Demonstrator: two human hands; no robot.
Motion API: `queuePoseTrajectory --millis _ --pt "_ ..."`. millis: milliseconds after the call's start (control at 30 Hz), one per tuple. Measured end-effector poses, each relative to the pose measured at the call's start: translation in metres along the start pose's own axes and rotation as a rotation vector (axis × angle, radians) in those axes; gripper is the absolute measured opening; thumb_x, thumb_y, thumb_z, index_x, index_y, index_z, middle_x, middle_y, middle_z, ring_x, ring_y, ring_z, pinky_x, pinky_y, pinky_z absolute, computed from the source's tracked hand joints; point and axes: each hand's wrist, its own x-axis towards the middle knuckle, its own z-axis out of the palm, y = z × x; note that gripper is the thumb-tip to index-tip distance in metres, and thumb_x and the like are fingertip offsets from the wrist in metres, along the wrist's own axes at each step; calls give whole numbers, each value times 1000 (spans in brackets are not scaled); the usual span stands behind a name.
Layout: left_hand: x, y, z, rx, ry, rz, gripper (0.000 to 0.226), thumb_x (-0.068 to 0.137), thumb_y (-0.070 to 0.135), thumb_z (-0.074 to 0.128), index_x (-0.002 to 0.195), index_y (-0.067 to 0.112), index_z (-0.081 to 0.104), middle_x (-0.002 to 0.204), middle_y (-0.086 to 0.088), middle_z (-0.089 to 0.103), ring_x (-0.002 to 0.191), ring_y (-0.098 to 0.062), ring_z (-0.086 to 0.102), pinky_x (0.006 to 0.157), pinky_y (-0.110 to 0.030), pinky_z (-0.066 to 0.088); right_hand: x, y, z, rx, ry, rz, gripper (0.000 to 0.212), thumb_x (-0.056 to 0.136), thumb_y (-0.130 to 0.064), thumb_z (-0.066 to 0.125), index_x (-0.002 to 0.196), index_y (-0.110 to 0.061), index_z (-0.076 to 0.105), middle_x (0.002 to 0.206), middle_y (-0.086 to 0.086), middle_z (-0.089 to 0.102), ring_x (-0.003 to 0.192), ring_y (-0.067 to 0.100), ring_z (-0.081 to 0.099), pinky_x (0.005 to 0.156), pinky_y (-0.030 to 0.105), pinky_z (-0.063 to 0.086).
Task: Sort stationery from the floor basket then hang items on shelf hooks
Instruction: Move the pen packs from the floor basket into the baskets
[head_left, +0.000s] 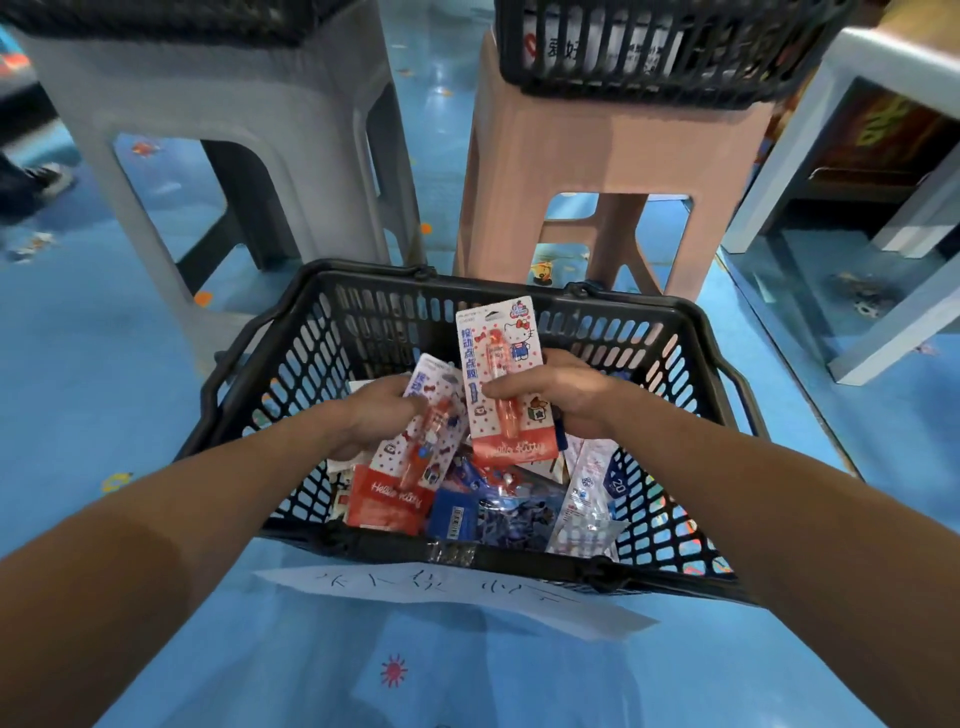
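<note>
I see a black basket (291, 364) sitting on the blue floor (467, 675). Both of my hands are over it.

My right hand (556, 395) holds a red and white Hello Kitty pack (501, 364). The pack stands up tall, above the other things in the basket. My thumb lies across the front of it and my other fingers are curled behind it, so the pack is pinched between them. There is an orange pen shape under the clear plastic on the front.

My left hand (374, 415) holds a second Hello Kitty pack (400, 478) that looks the same. This one leans to the side, with its red bottom end pointing down into the basket. My fingers are curled over its top part. The two packs are just beside each other, and I cannot tell if they touch.

Lower in the basket lie more packs in a heap. I see a dark blue pack (454, 512) and a white pack (592, 493) with the number 20 on it.

A white paper sheet (452, 597) with writing hangs from the near rim of the basket.

Behind the basket stand a grey stool (234, 119) and a pink stool (613, 150). Another black basket (665, 52) sits on top of the pink stool.
</note>
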Motion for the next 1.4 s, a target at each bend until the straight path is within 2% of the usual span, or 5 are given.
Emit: queuePoseTrajectory --millis 333,633,900,1167,1400 --pt "-3 37 21 -558 135 172 29 104 28 59 130 15 64 108 -15 77 98 -36 76 93 -59 57 -2 -13 31 190 -48 -146 50 77 -10 80 125 -2 68 117 21 73 111 41 69 103 56 52" --pt "-8 51 27 -797 43 55 75 95 79 33 130 23 70 122 -16 73 113 -39 70 104 -58 51 -3 -21 40 113 4 -246 48 84 -14 79 130 -14 63 114 10 76 104 29 74 99 49 56" --pt "-21 56 26 -738 -16 105 56 100 64 45 123 22 73 115 -15 76 102 -33 74 93 -48 56 -7 -20 38 191 -150 -212 58 88 -18 76 142 -17 53 126 17 70 115 36 68 103 52 52" --pt "-19 78 14 -828 225 235 47 97 39 61 135 17 44 112 -17 74 95 -34 76 84 -56 60 -3 -43 50 455 -27 -259 76 65 -11 61 140 -11 51 128 27 65 105 39 68 93 54 57" --pt "-96 131 8 -716 287 120 32 100 36 53 127 20 46 110 -17 71 91 -33 75 75 -52 62 -72 -92 62 603 85 -97 74 68 -7 67 139 -11 47 120 26 68 97 40 70 84 57 58"
